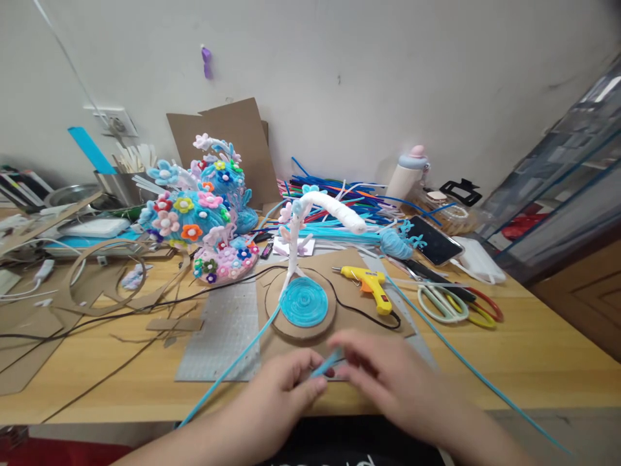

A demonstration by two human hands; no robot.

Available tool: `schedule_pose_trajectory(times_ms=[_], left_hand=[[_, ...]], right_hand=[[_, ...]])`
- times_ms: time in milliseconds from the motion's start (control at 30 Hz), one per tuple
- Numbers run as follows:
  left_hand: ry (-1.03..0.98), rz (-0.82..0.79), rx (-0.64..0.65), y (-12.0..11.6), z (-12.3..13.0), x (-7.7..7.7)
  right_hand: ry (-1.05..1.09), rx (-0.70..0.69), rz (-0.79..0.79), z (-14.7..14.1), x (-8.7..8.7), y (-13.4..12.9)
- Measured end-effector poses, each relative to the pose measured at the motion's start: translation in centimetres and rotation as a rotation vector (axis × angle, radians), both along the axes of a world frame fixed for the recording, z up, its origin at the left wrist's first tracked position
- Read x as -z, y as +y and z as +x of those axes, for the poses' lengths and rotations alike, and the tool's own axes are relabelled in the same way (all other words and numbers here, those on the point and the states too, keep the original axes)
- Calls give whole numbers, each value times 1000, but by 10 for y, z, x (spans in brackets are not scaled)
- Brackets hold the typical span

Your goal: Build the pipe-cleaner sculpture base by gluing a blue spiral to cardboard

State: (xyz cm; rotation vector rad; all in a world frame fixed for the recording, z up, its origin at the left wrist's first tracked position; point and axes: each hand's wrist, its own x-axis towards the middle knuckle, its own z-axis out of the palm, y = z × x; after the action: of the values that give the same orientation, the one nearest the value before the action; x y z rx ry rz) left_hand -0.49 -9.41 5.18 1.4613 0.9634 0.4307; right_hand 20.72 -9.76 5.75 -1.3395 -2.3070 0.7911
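Just past the table's front edge, my left hand [295, 382] pinches a light-blue pipe cleaner [326, 364] between thumb and fingers. My right hand [383, 369], a little smeared by motion, has its fingertips closed at the other end of the same piece. Beyond my hands lies a round cardboard base [272, 317] with a flat blue pipe cleaner coil [305, 303] on it. From the coil's left side a blue strand [228, 370] runs down behind my left forearm. A white wrapped stem [294, 239] rises from the base and arches right, with small flowers near its bend.
A yellow glue gun [367, 285] lies right of the base, its black cord looping nearby. Scissors [444, 304] and a phone [431, 239] are farther right. Flower-covered blue decorations [191, 217] stand left. Behind are bundled pipe cleaners [334, 223] and a bottle [406, 176].
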Motion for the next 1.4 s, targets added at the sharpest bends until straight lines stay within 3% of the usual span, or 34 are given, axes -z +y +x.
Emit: schedule_pose_trajectory(times_ms=[67, 133, 167, 267, 400, 700, 867, 1000, 1167, 1200, 1300, 1400], left_hand=[[-12, -43, -84, 2, -5, 4], [-26, -107, -125, 3, -14, 7], [-38, -143, -133, 2, -18, 8], [-87, -216, -155, -1, -25, 9], [-63, -191, -150, -4, -25, 5], [12, -184, -95, -8, -22, -3], [35, -230, -119, -8, -18, -5], [73, -165, -166, -8, -19, -5], [18, -92, -153, -9, -22, -2], [10, -88, -143, -8, -21, -2], [8, 1, -135, -6, -17, -2], [-75, -4, -211, -3, -10, -4]], right_hand=[[22, 331, 68, 25, 9, 14], [-146, 645, 147, 57, 24, 31], [-251, 705, 173, 72, 34, 39], [-407, 721, 148, 104, 63, 54], [-403, 740, 80, 116, 90, 57], [-397, 842, 136, 136, 92, 58], [-410, 814, 97, 139, 97, 56], [-379, 829, 101, 137, 90, 58], [-223, 902, 126, 117, 54, 50], [-147, 866, 102, 107, 44, 43], [361, 597, -182, 62, 20, 17], [476, 321, -372, 15, 12, -8]])
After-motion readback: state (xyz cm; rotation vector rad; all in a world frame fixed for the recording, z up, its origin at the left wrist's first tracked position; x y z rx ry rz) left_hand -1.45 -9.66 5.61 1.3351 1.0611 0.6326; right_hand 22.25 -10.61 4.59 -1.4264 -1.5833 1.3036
